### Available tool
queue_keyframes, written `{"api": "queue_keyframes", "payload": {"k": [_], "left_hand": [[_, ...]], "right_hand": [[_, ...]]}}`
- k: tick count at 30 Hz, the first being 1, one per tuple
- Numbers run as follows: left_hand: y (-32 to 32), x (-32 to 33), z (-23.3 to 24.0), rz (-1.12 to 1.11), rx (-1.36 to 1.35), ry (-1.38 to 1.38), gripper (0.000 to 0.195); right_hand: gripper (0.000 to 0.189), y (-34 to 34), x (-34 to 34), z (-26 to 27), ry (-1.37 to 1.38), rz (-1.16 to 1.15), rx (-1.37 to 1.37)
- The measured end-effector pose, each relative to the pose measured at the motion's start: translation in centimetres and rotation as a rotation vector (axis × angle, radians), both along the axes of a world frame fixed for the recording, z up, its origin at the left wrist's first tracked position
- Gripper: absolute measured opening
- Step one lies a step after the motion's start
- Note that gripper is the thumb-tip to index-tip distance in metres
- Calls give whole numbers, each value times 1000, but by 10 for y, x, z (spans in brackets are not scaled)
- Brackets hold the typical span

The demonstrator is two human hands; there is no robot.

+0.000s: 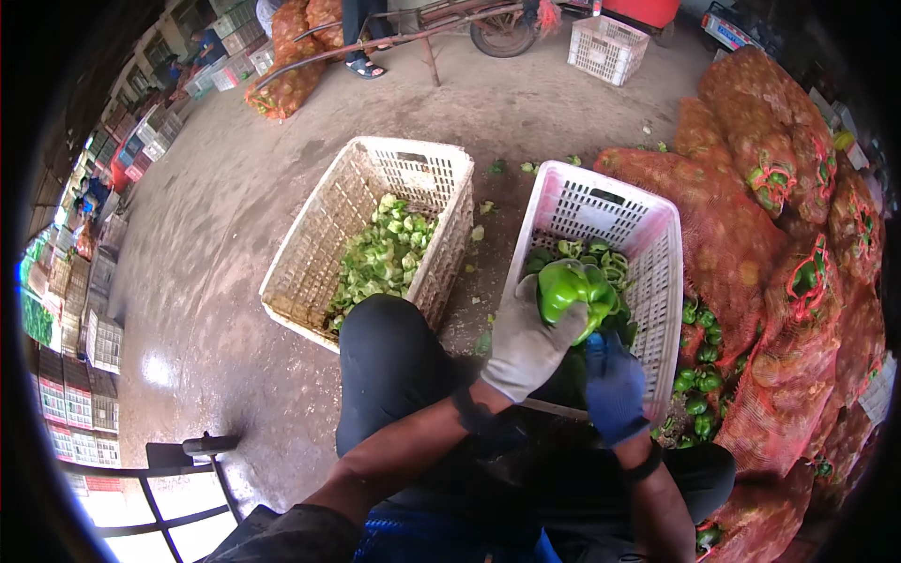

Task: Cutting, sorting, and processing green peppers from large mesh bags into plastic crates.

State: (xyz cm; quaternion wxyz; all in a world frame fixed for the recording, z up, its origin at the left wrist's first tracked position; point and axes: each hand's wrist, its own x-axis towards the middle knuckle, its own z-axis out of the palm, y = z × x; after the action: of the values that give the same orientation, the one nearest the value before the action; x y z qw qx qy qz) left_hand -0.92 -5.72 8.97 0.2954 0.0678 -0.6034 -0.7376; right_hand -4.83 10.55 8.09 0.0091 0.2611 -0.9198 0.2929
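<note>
My left hand (528,338), in a pale grey glove, grips a green bell pepper (574,292) over the right-hand crate. Just below and to the right of the pepper is my right hand (616,387), in a blue glove, its fingers curled and slightly blurred; whether it holds anything is hidden. The white plastic crate (665,260) under the hands contains green peppers and cut green pieces. To the left, a dirty white plastic crate (303,246) has a heap of pale green pepper cores (387,246) in it.
Orange mesh sacks (697,218) of peppers are piled on the right, with loose green peppers (704,380) beside the crate. A cart (503,32), another white crate (609,53) and a person's sandalled foot (364,68) are across the floor. Stacked crates line the far left.
</note>
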Motion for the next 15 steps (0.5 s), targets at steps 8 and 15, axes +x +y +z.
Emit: {"api": "queue_keyframes", "payload": {"k": [8,15], "left_hand": [[-13,-6,-22,-90,355,-167,45],[-30,2,-10,-270,647,-403,56]], "right_hand": [[29,-2,-10,-11,121,42,51],[27,1,-19,-30,107,36,88]]}}
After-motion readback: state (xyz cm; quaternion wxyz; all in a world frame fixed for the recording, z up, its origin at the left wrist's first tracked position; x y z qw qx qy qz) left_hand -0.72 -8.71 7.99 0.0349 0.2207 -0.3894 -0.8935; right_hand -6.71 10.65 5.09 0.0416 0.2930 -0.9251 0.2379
